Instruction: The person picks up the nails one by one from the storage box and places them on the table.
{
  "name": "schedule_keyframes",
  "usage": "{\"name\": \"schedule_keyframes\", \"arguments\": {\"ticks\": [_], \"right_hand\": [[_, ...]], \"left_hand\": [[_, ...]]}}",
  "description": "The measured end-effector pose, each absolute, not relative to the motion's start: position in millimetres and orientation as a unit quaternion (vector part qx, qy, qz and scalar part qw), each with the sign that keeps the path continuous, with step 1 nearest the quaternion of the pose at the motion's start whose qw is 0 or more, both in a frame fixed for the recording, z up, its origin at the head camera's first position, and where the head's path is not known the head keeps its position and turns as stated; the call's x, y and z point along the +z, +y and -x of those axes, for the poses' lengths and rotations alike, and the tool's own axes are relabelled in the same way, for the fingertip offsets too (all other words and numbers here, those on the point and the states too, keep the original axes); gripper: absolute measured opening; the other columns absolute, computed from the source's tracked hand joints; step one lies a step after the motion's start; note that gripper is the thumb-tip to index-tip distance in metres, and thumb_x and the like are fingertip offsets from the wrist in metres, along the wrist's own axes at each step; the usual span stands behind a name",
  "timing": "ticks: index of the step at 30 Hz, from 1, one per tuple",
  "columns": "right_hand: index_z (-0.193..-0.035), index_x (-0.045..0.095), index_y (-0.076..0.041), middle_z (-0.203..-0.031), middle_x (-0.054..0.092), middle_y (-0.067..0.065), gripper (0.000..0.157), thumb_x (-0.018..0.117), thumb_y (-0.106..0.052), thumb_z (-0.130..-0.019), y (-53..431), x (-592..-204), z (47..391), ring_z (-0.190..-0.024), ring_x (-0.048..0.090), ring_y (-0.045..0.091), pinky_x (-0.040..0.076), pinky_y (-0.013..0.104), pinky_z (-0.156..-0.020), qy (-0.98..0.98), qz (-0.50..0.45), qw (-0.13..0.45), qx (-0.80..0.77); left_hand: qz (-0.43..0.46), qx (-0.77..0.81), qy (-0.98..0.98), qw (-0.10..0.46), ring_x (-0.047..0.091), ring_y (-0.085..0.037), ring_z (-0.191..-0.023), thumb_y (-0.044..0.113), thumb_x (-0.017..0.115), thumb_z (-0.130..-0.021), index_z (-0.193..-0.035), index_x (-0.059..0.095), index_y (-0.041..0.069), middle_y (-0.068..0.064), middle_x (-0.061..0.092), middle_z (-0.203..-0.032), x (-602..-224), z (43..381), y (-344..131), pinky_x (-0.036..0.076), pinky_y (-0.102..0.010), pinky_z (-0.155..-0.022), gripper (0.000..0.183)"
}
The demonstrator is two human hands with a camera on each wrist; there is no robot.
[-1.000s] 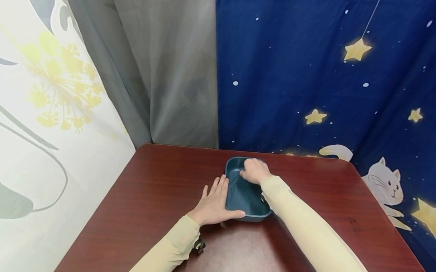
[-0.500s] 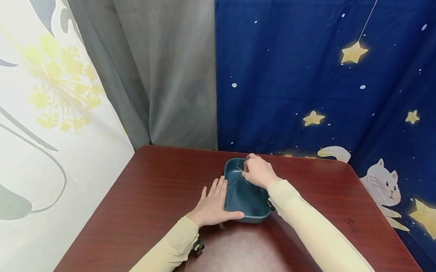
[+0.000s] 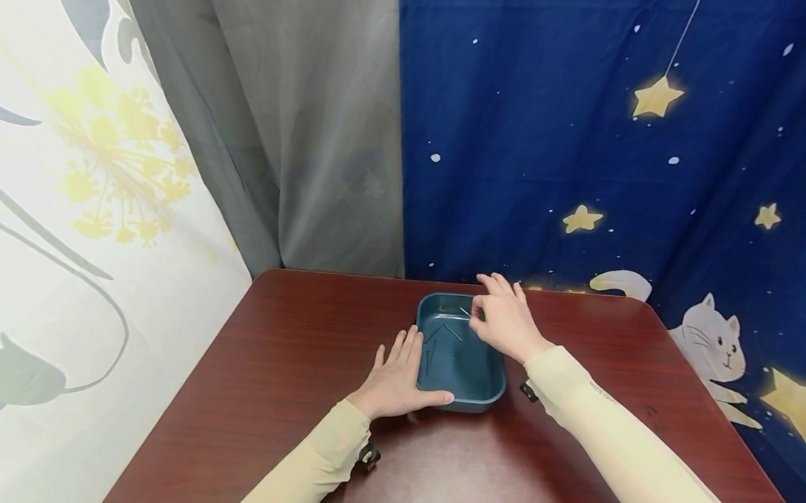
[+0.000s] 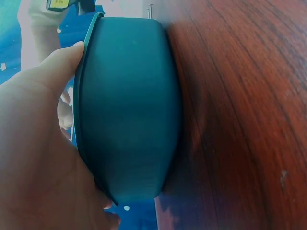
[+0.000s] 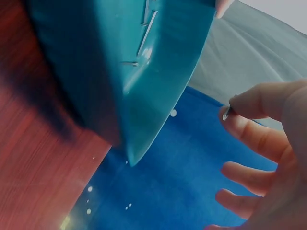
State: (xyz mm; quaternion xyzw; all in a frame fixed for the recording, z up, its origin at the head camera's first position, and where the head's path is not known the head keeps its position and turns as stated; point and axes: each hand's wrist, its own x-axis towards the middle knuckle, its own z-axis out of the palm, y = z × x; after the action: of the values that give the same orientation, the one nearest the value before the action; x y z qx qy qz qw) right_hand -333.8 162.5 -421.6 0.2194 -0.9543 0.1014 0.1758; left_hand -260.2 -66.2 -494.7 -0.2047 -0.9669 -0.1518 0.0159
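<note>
A dark teal plastic tray (image 3: 465, 372) stands on the table with several thin metal nails (image 3: 452, 332) lying loose on its floor. My left hand (image 3: 392, 381) rests along the tray's left side, fingers straight, its thumb on the near rim. Over the tray's right far part, my right hand (image 3: 507, 325) pinches one nail (image 5: 227, 113) between thumb and index finger, the other fingers spread. Most of that nail is hidden by the fingertips in the right wrist view. The left wrist view shows the tray's outer wall (image 4: 129, 105) close to the left palm.
The reddish-brown wooden table (image 3: 293, 351) carries the tray near its far edge. Behind it hang a grey curtain (image 3: 340, 131) and a blue star-patterned curtain (image 3: 514, 137). A nail-like piece (image 4: 150, 10) shows beyond the tray in the left wrist view.
My right hand has risen from inside the tray and moved right with a nail pinched in it, uncovering nails on the tray floor. The left hand stays in place.
</note>
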Motion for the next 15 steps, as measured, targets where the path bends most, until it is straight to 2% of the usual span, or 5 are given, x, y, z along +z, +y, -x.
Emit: {"name": "schedule_keyframes", "arguments": {"ticks": [7,15], "right_hand": [[-0.069,0.064,-0.029,-0.138,0.039,0.009,0.007,0.068,-0.027,-0.075,185,-425,323,-0.131,0.022,0.033,0.010,0.061,-0.100,-0.948,-0.218,0.208,0.102],[-0.065,0.060,-0.029,-0.135,0.041,0.011,0.012,0.066,-0.024,-0.073,221,-429,312,-0.129,0.025,0.033,0.011,0.062,-0.098,-0.942,-0.214,0.238,0.099]], "left_hand": [[0.198,-0.153,-0.968,0.009,-0.002,-0.022,-0.137,0.088,0.034,-0.061,-0.146,-0.001,0.013,0.000,-0.009,-0.151,-494,259,-68,0.009,-0.057,-0.102,0.119],[0.192,-0.151,-0.970,0.007,-0.008,-0.017,-0.136,0.090,0.034,-0.060,-0.146,-0.004,0.016,0.004,-0.014,-0.150,-494,258,-68,0.005,-0.054,-0.104,0.119]]}}
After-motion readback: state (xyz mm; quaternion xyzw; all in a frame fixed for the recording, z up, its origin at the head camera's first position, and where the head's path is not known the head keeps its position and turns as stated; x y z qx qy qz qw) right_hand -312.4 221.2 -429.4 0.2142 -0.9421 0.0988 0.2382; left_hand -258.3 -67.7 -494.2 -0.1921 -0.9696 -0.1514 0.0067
